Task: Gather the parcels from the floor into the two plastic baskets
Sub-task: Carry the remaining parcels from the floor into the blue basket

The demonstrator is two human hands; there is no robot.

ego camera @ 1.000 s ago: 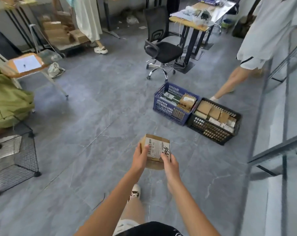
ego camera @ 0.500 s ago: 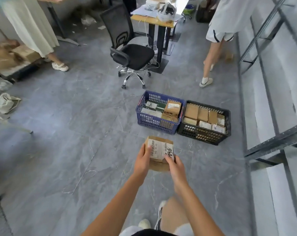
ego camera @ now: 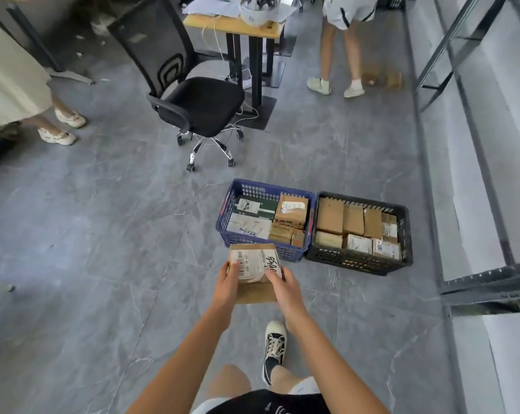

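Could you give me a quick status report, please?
Left hand and right hand grip one parcel. Blue basket just ahead, black basket beside it. Path clear.

Cardboard parcel [ego camera: 254,273], paper label – plastic baskets [ego camera: 358,261] – glossy floor [ego camera: 103,249].

Office/stockroom, swivel chair [ego camera: 193,106], desk [ego camera: 235,25], racks [ego camera: 473,144]

Both bare forearms reach forward, converging on a brown cardboard parcel with a white shipping label [ego camera: 254,271]. The left hand [ego camera: 227,283] grips the parcel's left edge, thumb across the label; the right hand [ego camera: 284,286] grips its right edge, fingers curled.
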